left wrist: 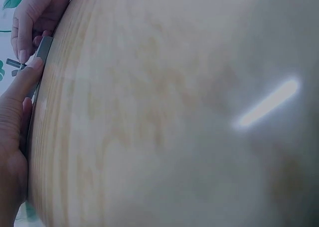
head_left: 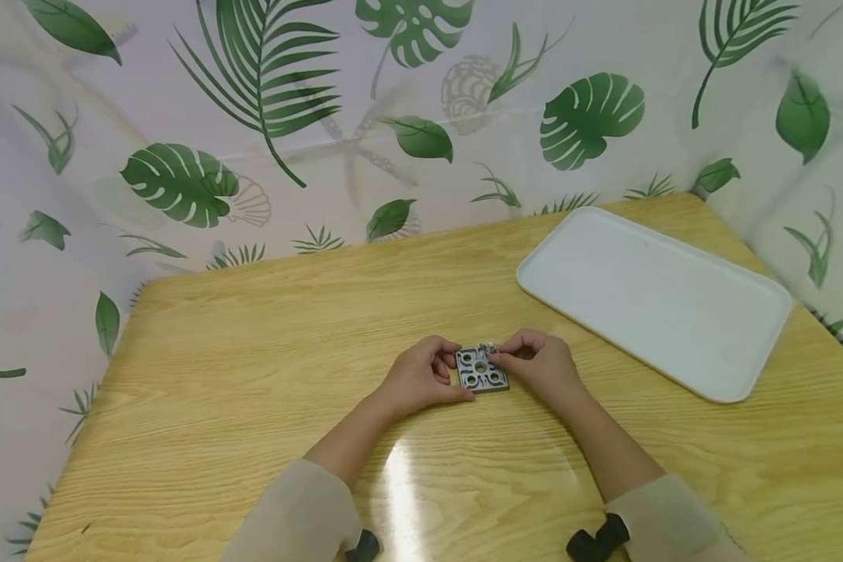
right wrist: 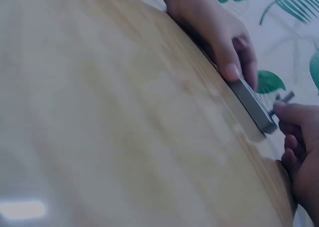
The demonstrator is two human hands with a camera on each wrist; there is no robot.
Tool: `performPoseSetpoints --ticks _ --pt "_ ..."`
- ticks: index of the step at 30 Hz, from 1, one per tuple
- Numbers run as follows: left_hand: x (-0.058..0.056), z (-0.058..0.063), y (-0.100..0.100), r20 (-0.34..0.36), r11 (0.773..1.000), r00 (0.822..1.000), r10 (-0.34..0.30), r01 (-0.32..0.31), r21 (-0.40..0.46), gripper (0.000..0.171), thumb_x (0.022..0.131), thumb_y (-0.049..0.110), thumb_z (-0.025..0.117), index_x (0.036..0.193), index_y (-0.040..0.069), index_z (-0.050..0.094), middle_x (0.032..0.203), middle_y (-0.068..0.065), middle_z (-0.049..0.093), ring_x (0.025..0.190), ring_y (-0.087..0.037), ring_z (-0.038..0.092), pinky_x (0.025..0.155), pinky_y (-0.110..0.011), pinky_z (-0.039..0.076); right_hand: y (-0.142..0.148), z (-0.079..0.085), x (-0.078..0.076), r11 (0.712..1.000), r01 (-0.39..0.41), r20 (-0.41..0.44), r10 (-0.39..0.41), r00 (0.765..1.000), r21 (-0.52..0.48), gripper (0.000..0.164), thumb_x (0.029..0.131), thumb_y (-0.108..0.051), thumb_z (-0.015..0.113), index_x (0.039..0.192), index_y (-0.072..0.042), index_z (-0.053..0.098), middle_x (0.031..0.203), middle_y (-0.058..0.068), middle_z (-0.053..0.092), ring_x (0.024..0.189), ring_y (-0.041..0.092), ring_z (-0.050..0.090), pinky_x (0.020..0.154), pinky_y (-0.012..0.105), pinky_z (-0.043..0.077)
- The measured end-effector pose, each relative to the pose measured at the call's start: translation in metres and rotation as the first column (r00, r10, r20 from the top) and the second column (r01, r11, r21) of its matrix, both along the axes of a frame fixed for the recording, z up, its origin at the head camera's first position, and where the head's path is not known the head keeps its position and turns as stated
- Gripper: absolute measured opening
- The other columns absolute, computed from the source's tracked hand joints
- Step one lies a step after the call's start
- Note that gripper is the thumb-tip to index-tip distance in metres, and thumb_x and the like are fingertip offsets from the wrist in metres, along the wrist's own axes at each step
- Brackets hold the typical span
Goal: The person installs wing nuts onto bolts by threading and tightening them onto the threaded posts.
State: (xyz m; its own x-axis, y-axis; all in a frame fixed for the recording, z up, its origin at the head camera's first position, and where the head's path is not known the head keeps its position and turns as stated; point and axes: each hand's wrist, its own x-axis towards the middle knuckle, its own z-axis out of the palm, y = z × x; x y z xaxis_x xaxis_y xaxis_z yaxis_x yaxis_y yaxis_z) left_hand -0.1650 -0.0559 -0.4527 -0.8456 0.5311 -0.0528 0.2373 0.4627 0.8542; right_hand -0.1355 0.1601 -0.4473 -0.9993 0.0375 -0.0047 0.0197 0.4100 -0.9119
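A square grey metal plate (head_left: 481,380) with round holes and curved grooves lies flat on the wooden table. My left hand (head_left: 416,376) grips its left side, thumb along the near edge and fingers at the far left corner. Over the plate's far right corner, my right hand (head_left: 544,368) pinches a small silvery metal part (head_left: 490,348) between thumb and forefinger. In the right wrist view this part (right wrist: 286,97) shows a short rod sticking out sideways, above the plate's thick edge (right wrist: 251,106). Whether its lower end sits in a hole is hidden by the fingers.
A white rectangular tray (head_left: 653,297) lies at the back right of the table (head_left: 253,336). Behind the table hangs a leaf-patterned cloth (head_left: 351,117). Dark wrist straps (head_left: 597,538) show by the sleeves, and a bright light reflection lies on the near tabletop.
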Motion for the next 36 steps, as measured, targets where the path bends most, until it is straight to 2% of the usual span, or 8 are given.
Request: performPoseSetpoints --ticks 9,12,16,19,23,31,33,36 --pt "-0.002 0.003 -0.002 -0.022 1.000 1.000 0.001 -0.001 -0.015 0.062 0.068 0.027 0.086 0.120 0.010 0.057 0.096 0.004 0.057 0.075 -0.008 0.057 0.067 -0.021 0.053 -0.018 -0.002 0.009 0.989 0.126 -0.127 -0.115 0.985 0.078 0.014 0.076 -0.010 0.079 0.076 -0.004 0.067 0.079 0.008 0.068 0.067 0.008 0.057 0.058 0.016 0.047" --pt "-0.002 0.002 -0.002 -0.019 1.000 1.000 0.006 -0.006 -0.007 0.062 0.067 0.026 0.086 0.120 0.010 0.057 0.095 0.003 0.058 0.075 -0.008 0.057 0.067 -0.021 0.053 -0.013 0.001 0.008 0.992 0.073 -0.098 -0.063 0.993 0.106 0.014 0.077 -0.013 0.079 0.077 -0.005 0.067 0.081 0.007 0.068 0.070 0.009 0.058 0.060 0.017 0.048" --pt "0.000 0.001 -0.001 0.009 1.000 1.000 0.008 -0.008 0.005 0.064 0.067 0.026 0.087 0.121 0.009 0.057 0.096 0.003 0.058 0.075 -0.008 0.057 0.067 -0.020 0.053 0.007 0.008 0.001 0.989 -0.126 0.023 0.124 0.992 0.074 0.014 0.078 -0.015 0.077 0.078 -0.005 0.067 0.085 0.004 0.067 0.077 0.012 0.060 0.067 0.021 0.050" --pt "0.001 0.002 -0.001 0.029 1.000 0.999 0.015 -0.015 -0.002 0.064 0.066 0.026 0.087 0.121 0.010 0.057 0.096 0.003 0.058 0.075 -0.008 0.056 0.068 -0.019 0.053 0.024 0.012 -0.012 0.961 -0.269 0.141 0.276 0.951 -0.070 0.016 0.079 -0.011 0.076 0.084 0.000 0.066 0.087 0.004 0.067 0.080 0.013 0.061 0.071 0.022 0.051" --pt "0.002 0.003 -0.001 0.027 1.000 0.999 0.018 -0.018 -0.014 0.064 0.066 0.026 0.087 0.120 0.010 0.057 0.095 0.003 0.058 0.075 -0.008 0.056 0.068 -0.019 0.052 0.037 0.015 -0.035 0.904 -0.367 0.268 0.417 0.869 -0.218 0.027 0.080 -0.006 0.074 0.099 0.007 0.061 0.089 0.004 0.065 0.081 0.013 0.061 0.072 0.024 0.053" --pt "-0.001 0.004 -0.001 0.015 1.000 1.000 0.012 -0.012 -0.027 0.064 0.067 0.028 0.087 0.121 0.011 0.057 0.095 0.004 0.058 0.075 -0.008 0.057 0.068 -0.019 0.052 0.035 0.030 -0.070 0.764 -0.625 0.317 0.639 0.701 -0.160 0.044 0.081 -0.001 0.070 0.121 0.010 0.056 0.090 0.006 0.062 0.080 0.012 0.058 0.072 0.022 0.052" --pt "-0.001 0.004 -0.001 0.013 1.000 1.000 0.011 -0.011 -0.029 0.065 0.067 0.028 0.087 0.122 0.011 0.057 0.095 0.004 0.057 0.075 -0.008 0.057 0.068 -0.019 0.052 0.034 0.033 -0.073 0.744 -0.654 0.321 0.659 0.681 -0.139 0.042 0.081 0.000 0.070 0.120 0.010 0.057 0.087 0.004 0.062 0.077 0.011 0.058 0.071 0.021 0.051" --pt "0.000 0.004 -0.001 0.016 1.000 1.000 0.013 -0.013 -0.024 0.065 0.067 0.028 0.087 0.122 0.011 0.057 0.095 0.004 0.057 0.075 -0.008 0.057 0.068 -0.019 0.052 0.032 0.032 -0.076 0.745 -0.658 0.322 0.654 0.685 -0.113 0.036 0.081 -0.001 0.070 0.115 0.009 0.062 0.084 0.002 0.064 0.075 0.010 0.057 0.069 0.021 0.051"
